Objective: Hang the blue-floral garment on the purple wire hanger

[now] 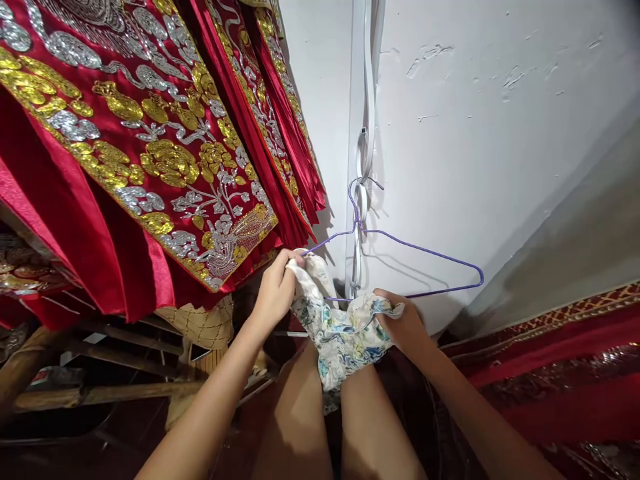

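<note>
A purple wire hanger hangs by its hook from a white strap against the wall. A white garment with a blue and green floral print is partly on the hanger, its left side over the hanger's left arm. My left hand is closed on the garment near the hanger's left end. My right hand is closed on the garment's other side, below the hanger's bottom bar. The hanger's right arm is bare, and its left end is hidden by cloth and fingers.
Red satin cloth with gold and silver embroidery hangs at the upper left. Bamboo poles stand at the lower left. Another red patterned cloth is at the right. A white wall rises behind the hanger.
</note>
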A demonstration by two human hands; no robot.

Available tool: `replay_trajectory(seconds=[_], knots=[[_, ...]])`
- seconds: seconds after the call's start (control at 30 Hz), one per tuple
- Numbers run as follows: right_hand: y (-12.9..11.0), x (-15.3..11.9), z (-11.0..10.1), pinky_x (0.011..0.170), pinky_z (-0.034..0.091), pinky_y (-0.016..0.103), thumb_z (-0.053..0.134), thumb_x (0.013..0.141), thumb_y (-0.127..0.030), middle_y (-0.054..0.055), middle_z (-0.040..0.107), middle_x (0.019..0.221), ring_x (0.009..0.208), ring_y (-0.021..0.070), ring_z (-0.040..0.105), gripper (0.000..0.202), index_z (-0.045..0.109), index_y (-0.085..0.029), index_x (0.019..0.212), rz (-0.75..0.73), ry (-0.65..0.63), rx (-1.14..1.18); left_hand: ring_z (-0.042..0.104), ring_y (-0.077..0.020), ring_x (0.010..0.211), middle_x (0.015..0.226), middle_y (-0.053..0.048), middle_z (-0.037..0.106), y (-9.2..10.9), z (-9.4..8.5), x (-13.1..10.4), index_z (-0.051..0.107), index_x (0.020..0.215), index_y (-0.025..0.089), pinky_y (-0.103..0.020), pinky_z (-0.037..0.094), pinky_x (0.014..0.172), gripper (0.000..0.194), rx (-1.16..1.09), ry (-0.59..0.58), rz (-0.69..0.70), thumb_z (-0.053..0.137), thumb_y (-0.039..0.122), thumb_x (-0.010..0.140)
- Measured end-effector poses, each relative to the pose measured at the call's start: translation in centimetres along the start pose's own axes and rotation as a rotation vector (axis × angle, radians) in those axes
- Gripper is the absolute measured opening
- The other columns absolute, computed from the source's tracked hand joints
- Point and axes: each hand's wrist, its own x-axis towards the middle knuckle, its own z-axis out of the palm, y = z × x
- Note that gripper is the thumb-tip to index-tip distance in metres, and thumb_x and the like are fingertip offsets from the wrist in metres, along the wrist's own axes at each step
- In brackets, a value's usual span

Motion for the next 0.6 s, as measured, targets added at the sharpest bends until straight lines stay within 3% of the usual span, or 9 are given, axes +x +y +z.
replay_trajectory(seconds=[0.07, 0.13, 0.23, 0.3, 0.37, 0.43, 0.5, 0.6], knots=[[-0.4, -0.2, 0.2, 0.049, 0.031, 0.025, 0.046, 0.072, -0.024, -0.006, 0.035, 0.051, 0.051, 0.0124, 0.035, 0.015, 0.039, -0.024, 0.059, 0.006, -0.003, 0.019, 0.065, -0.0209, 0.104, 0.114, -0.006, 0.069, 0.6, 1.3, 0.5, 0.057, 0.111, 0.022, -0.032, 0.046, 0.091, 0.024, -0.053, 0.095, 0.042, 0.041, 0.021, 0.093], [-0.5, -0.4, -0.5, 0.057, 0.041, 0.026, 0.048, 0.071, -0.025, -0.003, 0.054, 0.061, 0.059, 0.0155, 0.051, 0.008, 0.053, -0.022, 0.066, -0.051, -0.003, 0.042, 0.065, -0.0197, 0.098, 0.106, -0.005, 0.069, 0.7, 2.1, 1.0, 0.06, 0.111, 0.021, -0.03, 0.046, 0.088, 0.025, -0.035, 0.126, 0.077, 0.042, 0.02, 0.093], [-0.4, -0.3, -3.2, 0.067, 0.049, 0.029, 0.059, 0.069, -0.026, 0.003, 0.069, 0.083, 0.076, 0.0206, 0.063, 0.033, 0.068, -0.022, 0.1, -0.111, 0.194, -0.015, 0.063, -0.0192, 0.091, 0.095, -0.004, 0.069, 0.4, 2.0, 1.3, 0.065, 0.096, 0.02, -0.028, 0.044, 0.083, 0.022, 0.009, 0.137, 0.109, 0.043, 0.019, 0.093], [-0.2, 0.1, -5.9, 0.064, 0.048, 0.029, 0.066, 0.071, -0.028, 0.002, 0.069, 0.081, 0.071, 0.0199, 0.062, 0.062, 0.059, -0.022, 0.132, -0.052, 0.406, -0.076, 0.061, -0.0189, 0.087, 0.09, -0.003, 0.067, 0.4, 1.6, 1.4, 0.065, 0.091, 0.019, -0.028, 0.043, 0.08, 0.021, 0.02, 0.153, 0.122, 0.044, 0.017, 0.092], [0.0, 0.9, -8.7, 0.062, 0.047, 0.029, 0.068, 0.074, -0.03, 0.002, 0.07, 0.078, 0.064, 0.0184, 0.06, 0.078, 0.045, -0.023, 0.149, 0.058, 0.508, -0.164, 0.06, -0.0184, 0.084, 0.086, -0.002, 0.065, 0.7, 1.5, 1.3, 0.063, 0.087, 0.019, -0.027, 0.043, 0.078, 0.02, 0.024, 0.15, 0.128, 0.044, 0.015, 0.09], [0.2, 1.7, -11.3, 0.066, 0.048, 0.031, 0.066, 0.078, -0.031, 0.006, 0.073, 0.088, 0.071, 0.0201, 0.063, 0.064, 0.057, -0.025, 0.141, 0.147, 0.434, -0.297, 0.058, -0.0179, 0.08, 0.083, -0.002, 0.062, 1.1, 1.7, 1.2, 0.061, 0.083, 0.02, -0.027, 0.041, 0.074, 0.02, 0.037, 0.126, 0.124, 0.042, 0.015, 0.091], [0.1, 2.4, -13.5, 0.075, 0.049, 0.034, 0.064, 0.078, -0.033, 0.009, 0.075, 0.103, 0.09, 0.0254, 0.067, 0.04, 0.075, -0.024, 0.115, 0.154, 0.293, -0.341, 0.057, -0.0175, 0.079, 0.084, -0.002, 0.06, 1.5, 1.9, 1.2, 0.058, 0.08, 0.02, -0.027, 0.04, 0.073, 0.022, 0.068, 0.132, 0.108, 0.04, 0.015, 0.092], [-0.9, 2.9, -15.8, 0.075, 0.049, 0.034, 0.073, 0.069, -0.039, 0.012, 0.077, 0.098, 0.097, 0.0302, 0.068, 0.025, 0.08, -0.021, 0.084, 0.133, 0.13, -0.25, 0.057, -0.0173, 0.082, 0.092, -0.002, 0.061, 1.3, 1.5, 1.7, 0.057, 0.087, 0.021, -0.027, 0.04, 0.074, 0.012, 0.076, 0.239, 0.038, 0.046, 0.016, 0.089]])
